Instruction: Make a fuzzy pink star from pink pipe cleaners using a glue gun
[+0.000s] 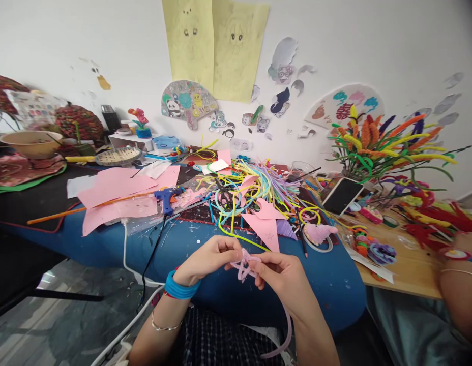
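Between my hands, above my lap at the table's front edge, is a pink pipe cleaner (242,270) bent into a small star-like shape. My left hand (215,256) pinches its upper left side between thumb and fingers. On its right side my right hand (276,269) is closed with thumb and fingertips. A long pale pink tail (288,330) of pipe cleaner hangs below my right hand and curls to the left. Just beyond my hands lies a pink paper piece (267,231) with a star drawn on it. Beside it are a purple wrapped cone (286,229) and a pink wrapped shape (320,233).
A blue glue gun (168,198) lies by pink paper sheets (125,185) on the left. Behind my hands spreads a pile of loose pipe cleaners (274,178) with black scissors (224,195). A phone (343,195) leans at right. Another person's arm (459,284) is at far right.
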`<state>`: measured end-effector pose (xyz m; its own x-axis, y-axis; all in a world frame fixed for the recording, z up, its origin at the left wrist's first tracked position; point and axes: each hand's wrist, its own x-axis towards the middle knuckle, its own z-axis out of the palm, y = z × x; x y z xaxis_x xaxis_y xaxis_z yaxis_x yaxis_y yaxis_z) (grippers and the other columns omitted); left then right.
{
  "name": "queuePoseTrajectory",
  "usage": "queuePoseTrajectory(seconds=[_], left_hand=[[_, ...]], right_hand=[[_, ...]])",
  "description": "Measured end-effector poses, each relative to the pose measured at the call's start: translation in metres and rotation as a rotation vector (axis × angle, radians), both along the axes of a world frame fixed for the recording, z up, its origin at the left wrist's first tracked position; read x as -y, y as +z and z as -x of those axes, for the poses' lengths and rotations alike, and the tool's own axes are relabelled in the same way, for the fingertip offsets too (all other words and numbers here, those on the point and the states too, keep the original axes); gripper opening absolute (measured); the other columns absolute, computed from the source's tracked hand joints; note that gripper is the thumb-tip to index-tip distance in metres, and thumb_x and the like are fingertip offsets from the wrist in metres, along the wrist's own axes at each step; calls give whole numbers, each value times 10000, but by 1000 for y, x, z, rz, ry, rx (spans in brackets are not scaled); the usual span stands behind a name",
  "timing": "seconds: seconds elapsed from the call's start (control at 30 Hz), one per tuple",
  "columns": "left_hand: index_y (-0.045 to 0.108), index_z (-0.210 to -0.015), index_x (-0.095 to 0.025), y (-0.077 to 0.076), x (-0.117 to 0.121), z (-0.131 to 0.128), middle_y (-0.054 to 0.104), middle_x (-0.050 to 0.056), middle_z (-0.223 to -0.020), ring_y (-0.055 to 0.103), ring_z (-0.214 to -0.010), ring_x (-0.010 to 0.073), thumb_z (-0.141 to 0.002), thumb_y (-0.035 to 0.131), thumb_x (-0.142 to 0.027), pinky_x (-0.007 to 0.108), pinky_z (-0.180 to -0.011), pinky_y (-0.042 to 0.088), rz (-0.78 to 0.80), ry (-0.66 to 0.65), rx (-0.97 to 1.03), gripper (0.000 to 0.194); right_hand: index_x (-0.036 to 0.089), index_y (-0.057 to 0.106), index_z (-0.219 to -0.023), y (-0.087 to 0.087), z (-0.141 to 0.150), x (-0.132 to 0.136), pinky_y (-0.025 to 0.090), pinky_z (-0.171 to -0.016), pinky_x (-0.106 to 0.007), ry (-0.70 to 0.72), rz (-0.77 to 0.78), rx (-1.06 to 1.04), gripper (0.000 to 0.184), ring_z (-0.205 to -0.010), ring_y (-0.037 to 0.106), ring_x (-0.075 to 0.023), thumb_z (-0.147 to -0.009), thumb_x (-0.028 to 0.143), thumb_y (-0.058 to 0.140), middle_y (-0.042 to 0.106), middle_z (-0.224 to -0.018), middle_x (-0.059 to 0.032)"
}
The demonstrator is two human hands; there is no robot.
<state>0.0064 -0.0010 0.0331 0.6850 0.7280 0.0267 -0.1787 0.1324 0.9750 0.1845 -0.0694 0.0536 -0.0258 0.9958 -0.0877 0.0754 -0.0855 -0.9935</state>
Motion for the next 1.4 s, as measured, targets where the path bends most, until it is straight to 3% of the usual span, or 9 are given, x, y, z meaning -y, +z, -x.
queuePoseTrajectory(seconds=[0.3,0.53,0.73,0.83,0.97,1.2,1.3,1.4], left_hand=[[617,-696,-139,9,14,4,544,-21,-619,437,-544,88,-851,607,-344,202,-510,342,-293,221,-271,257],[651,-741,-140,18,17,6,611,6,-679,520,-632,124,-856,607,-352,228,-604,426,-342,167,-356,245],[624,-777,-150,11,20,5,625,10,-721,555,-676,140,-902,545,-369,228,-623,438,-394,271,-362,264],[611,-780,-156,9,21,4,599,-4,-698,542,-665,138,-911,531,-364,229,-622,417,-464,313,-406,258],[586,-767,-164,12,23,3,560,-20,-670,503,-637,130,-917,511,-316,230,-606,376,-560,352,-480,226],[563,-808,-185,19,30,3,586,-21,-723,520,-666,130,-905,497,-221,232,-636,378,-597,233,-531,123],[563,-811,-187,21,30,5,585,-20,-741,513,-668,126,-906,500,-219,230,-650,383,-604,177,-501,118],[570,-810,-184,21,28,6,586,-15,-762,516,-692,127,-912,503,-217,226,-669,389,-598,128,-433,126]], right_hand=[[139,773,-744,1,0,-2,447,-462,-238,-27,16,12,315,-428,522,-112,-678,446,764,606,-471,-5],[166,783,-845,3,-2,-2,433,-455,-232,18,11,118,237,-477,541,-121,-716,359,733,650,-561,-8],[216,743,-1026,0,-8,4,470,-533,-265,-71,-173,371,294,-550,574,-138,-758,334,722,736,-861,-47],[210,733,-866,0,-8,7,459,-551,-267,-135,-278,515,144,-559,563,-142,-799,331,691,713,-814,-38],[223,674,-777,4,-4,13,449,-597,-268,-141,-386,644,133,-651,603,-168,-869,303,621,688,-791,-30],[237,636,-823,18,-10,10,424,-688,-268,43,-436,657,120,-770,604,-165,-916,231,559,653,-844,-9],[231,647,-801,19,-18,-2,409,-629,-258,102,-394,556,109,-693,565,-141,-892,217,591,631,-801,4],[225,665,-787,8,-22,-19,424,-628,-253,178,-362,347,73,-713,568,-145,-854,241,643,623,-790,0]])
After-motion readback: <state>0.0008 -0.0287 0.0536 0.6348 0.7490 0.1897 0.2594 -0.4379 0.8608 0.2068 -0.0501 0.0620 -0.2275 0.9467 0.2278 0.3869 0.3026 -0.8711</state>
